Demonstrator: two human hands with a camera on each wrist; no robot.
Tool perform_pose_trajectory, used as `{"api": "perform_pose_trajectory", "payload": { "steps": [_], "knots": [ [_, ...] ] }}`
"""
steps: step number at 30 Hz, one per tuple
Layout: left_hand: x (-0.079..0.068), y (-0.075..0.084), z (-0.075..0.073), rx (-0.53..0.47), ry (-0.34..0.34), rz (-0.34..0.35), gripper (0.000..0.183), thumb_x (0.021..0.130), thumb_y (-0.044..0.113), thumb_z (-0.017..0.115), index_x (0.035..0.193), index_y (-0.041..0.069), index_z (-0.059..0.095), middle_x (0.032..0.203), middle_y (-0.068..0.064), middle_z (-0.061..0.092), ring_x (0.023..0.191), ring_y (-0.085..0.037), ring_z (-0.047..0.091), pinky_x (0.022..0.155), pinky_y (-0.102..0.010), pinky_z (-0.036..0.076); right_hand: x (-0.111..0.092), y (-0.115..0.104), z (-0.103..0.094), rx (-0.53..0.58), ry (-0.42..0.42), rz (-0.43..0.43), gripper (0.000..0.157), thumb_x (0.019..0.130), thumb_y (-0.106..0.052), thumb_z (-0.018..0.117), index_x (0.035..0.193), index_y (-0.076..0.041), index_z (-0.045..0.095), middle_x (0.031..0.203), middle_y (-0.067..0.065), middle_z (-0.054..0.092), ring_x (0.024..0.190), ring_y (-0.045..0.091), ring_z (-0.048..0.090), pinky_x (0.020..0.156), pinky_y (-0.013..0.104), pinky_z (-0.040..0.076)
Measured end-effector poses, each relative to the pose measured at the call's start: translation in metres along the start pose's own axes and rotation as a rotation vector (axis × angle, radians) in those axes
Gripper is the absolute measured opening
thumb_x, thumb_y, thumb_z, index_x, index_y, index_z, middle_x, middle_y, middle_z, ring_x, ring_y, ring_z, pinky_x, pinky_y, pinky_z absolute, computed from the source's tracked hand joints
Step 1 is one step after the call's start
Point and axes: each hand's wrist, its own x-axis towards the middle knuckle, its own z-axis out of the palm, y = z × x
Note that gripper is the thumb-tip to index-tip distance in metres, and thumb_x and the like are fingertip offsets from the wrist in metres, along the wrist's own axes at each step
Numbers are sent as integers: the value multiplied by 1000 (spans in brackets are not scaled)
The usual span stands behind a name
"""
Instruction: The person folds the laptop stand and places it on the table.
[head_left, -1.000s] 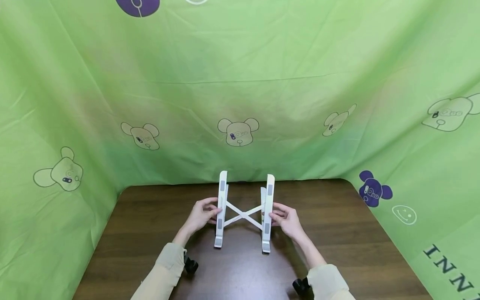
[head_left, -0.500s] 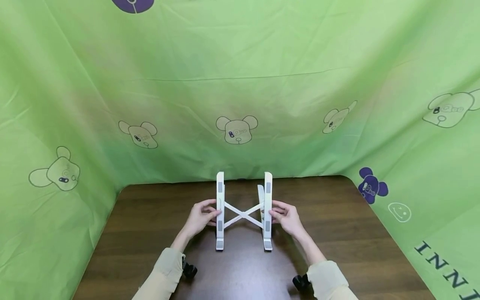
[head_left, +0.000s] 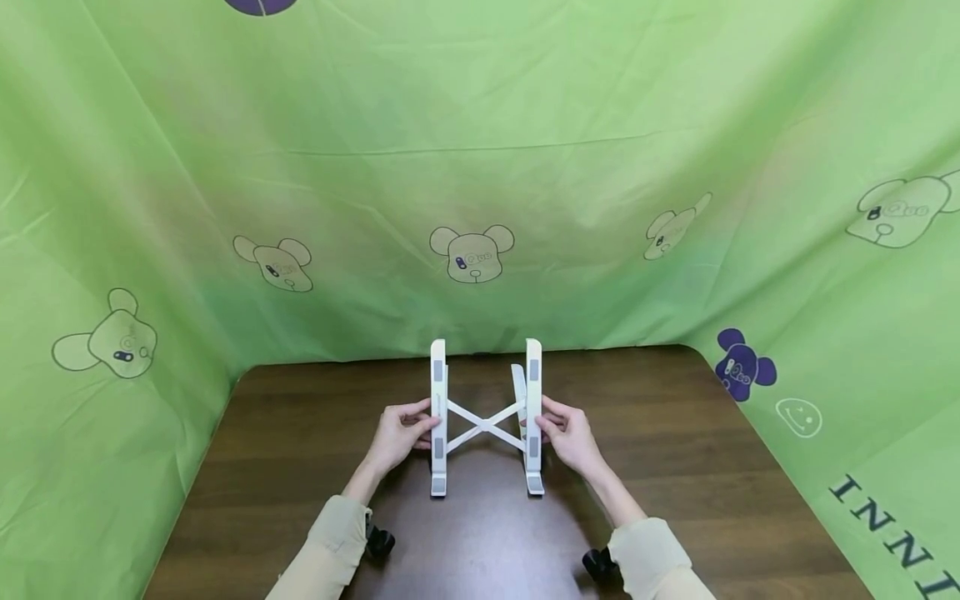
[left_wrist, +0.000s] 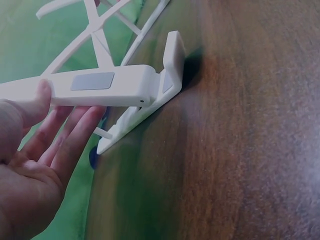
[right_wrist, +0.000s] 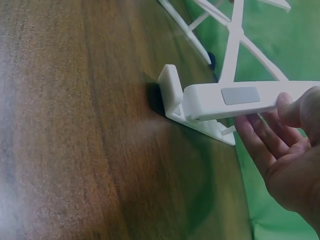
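Note:
A white folding laptop stand (head_left: 486, 426) stands unfolded on the table, its two side arms joined by crossed bars. Grey pads line the top of each arm, and upturned lips face the person. My left hand (head_left: 400, 435) pinches the left arm (left_wrist: 120, 84) near its middle, thumb on top and fingers underneath. On the other side my right hand (head_left: 572, 435) grips the right arm (right_wrist: 215, 97) the same way. In both wrist views the base bars beneath the arms rest on the wood. Part of each hand's fingers is hidden behind the stand.
The brown wooden table (head_left: 300, 467) runs back to a green curtain (head_left: 570, 208) printed with bear heads, which hangs on the back and both sides. Black wrist cameras (head_left: 380, 544) hang below the sleeves.
The stand's arms, slightly slanted a second ago, now stand nearly parallel. Both hands keep their hold on the arms. The head view has tilted slightly.

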Motion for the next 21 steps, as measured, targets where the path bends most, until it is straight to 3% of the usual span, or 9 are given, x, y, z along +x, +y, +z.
{"api": "perform_pose_trajectory", "payload": {
  "steps": [7, 13, 16, 21],
  "knots": [
    [-2, 0, 4, 13, 36, 24, 46, 102, -6, 72, 145, -15, 61, 101, -32, 79, 74, -14, 77, 68, -36, 70, -2, 3, 4, -31, 40, -8, 48, 105, 14, 57, 151, 21, 47, 107, 44, 75, 72, 5, 75, 68, 20, 63],
    [-5, -3, 5, 10, 40, 46, 46, 102, -7, 71, 145, -16, 60, 100, -32, 78, 74, -11, 75, 67, -34, 70, -4, 7, 7, -58, 67, -36, 47, 107, 13, 56, 152, 22, 46, 120, 47, 71, 78, -1, 72, 70, 22, 63],
    [-6, -5, 5, 16, 32, 49, 47, 103, -5, 69, 148, -15, 58, 101, -31, 78, 72, -10, 74, 68, -34, 70, -6, 10, 9, -51, 45, -47, 50, 109, 11, 52, 156, 21, 40, 116, 46, 71, 78, -1, 70, 69, 23, 63],
    [-7, -10, 4, 51, -8, 62, 50, 107, -4, 64, 154, -15, 51, 105, -37, 77, 73, -27, 79, 69, -39, 71, -10, 15, 14, 26, 29, -80, 52, 111, 11, 48, 161, 18, 34, 99, 44, 71, 74, 0, 70, 63, 22, 61]
  ]
}}
